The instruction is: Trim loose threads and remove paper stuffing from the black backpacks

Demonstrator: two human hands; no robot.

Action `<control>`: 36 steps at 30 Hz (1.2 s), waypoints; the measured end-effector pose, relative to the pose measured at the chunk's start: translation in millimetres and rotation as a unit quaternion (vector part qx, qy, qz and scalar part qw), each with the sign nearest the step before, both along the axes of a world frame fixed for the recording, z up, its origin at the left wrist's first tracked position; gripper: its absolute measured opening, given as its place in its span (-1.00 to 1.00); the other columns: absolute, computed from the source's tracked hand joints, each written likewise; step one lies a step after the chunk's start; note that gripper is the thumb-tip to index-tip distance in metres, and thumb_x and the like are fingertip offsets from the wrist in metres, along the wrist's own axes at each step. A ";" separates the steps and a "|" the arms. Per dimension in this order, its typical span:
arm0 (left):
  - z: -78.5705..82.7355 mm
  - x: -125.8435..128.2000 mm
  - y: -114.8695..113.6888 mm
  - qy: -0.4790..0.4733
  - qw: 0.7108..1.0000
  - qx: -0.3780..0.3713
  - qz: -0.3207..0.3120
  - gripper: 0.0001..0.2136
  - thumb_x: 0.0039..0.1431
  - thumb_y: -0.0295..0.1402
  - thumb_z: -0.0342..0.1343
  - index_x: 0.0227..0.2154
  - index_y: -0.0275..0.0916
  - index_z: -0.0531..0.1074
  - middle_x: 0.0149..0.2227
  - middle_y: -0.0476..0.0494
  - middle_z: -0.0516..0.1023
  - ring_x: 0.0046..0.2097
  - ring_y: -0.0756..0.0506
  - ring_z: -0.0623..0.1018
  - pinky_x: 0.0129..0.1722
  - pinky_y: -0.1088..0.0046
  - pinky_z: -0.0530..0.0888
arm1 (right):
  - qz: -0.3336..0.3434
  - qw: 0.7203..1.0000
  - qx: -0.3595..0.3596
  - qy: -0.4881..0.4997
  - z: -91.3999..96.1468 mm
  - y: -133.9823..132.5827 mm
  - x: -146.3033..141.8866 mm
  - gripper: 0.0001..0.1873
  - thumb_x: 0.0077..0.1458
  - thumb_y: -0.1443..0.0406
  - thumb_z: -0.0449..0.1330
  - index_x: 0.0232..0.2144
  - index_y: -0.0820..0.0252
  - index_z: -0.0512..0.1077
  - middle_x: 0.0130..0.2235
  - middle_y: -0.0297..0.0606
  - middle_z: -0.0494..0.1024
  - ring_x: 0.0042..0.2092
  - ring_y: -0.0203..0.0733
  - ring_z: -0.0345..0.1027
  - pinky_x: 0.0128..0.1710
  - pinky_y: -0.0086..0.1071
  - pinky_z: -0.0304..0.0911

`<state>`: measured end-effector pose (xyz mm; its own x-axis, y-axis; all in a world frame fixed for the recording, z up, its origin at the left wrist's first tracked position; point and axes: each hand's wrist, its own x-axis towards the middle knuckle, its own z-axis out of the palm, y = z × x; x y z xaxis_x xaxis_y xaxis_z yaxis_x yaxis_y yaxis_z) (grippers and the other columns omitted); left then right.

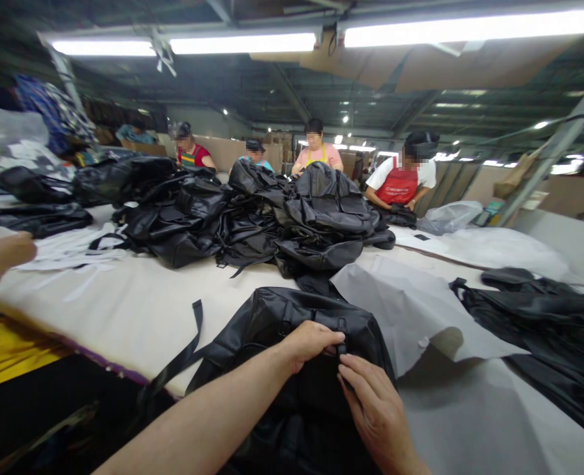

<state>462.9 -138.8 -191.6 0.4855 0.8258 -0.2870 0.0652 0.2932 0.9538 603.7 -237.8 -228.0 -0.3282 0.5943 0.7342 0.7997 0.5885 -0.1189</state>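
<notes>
1. Working at a short black strap (342, 326) on the front of a black bag (292, 409) appears to be the step in hand, most likely adjusting or fastening it.
2. Locate the bag: it lies at the near edge of the padded worktable (143, 297), directly before the person, with a grey sheet (395, 303) beside it and a pile of black bags (321, 211) beyond.
3. Check the left hand (314, 343): thumb and fingers are pinched together on the strap, leaving no visible gap.
4. Check the right hand (375, 402): fingers are bent, tips at the strap just below the left thumb. Whether they grip or merely touch cannot be told.
5. Next move, as judged: keep the left pinch steady while the right fingertips guide the strap's lower part. A matching strap (286, 316) sits to the left.
</notes>
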 end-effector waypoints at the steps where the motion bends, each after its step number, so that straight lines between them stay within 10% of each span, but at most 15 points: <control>1: -0.2 -0.1 0.3 0.000 1.000 0.000 -0.002 -0.70 -0.27 -0.13 0.23 -0.62 -0.32 0.46 -0.63 -0.01 0.44 -0.48 0.00 0.41 -0.36 0.44 0.34 | 0.000 1.000 0.002 0.001 1.9 1.2 -0.1 -0.69 0.09 0.50 0.10 -0.10 0.20 0.34 -0.07 -0.16 0.45 -0.01 -0.15 0.28 -0.07 -0.22 0.27; 11: -3.9 3.7 -1.3 0.009 1.000 0.019 0.018 -0.75 -0.25 -0.20 0.21 -0.61 -0.33 0.46 -0.62 -0.01 0.42 -0.49 -0.01 0.39 -0.36 0.41 0.33 | -0.013 0.997 -0.036 0.070 15.4 8.3 -0.6 -0.79 0.13 0.43 0.10 -0.17 0.17 0.37 -0.16 -0.23 0.48 -0.09 -0.25 0.34 -0.08 -0.36 0.27; 21: -6.1 -6.9 -6.5 -0.015 1.000 0.024 0.011 -0.87 -0.11 -0.37 0.05 -0.64 -0.29 0.42 -0.59 0.01 0.44 -0.47 0.01 0.39 -0.34 0.45 0.30 | -0.146 0.967 -0.206 0.039 57.6 80.6 -7.6 -0.87 0.09 0.33 0.10 -0.37 0.14 0.46 -0.31 -0.27 0.50 -0.27 -0.17 0.39 -0.25 -0.35 0.22; 36: -8.2 2.7 -0.7 -0.041 0.998 -0.055 0.015 -0.83 -0.17 -0.30 0.20 -0.61 -0.33 0.45 -0.61 -0.05 0.48 -0.49 -0.02 0.47 -0.34 0.42 0.40 | -0.172 0.947 -0.270 0.041 56.3 80.6 -1.6 -0.88 0.07 0.32 0.07 -0.44 0.20 0.39 -0.37 -0.24 0.47 -0.28 -0.18 0.33 -0.27 -0.37 0.14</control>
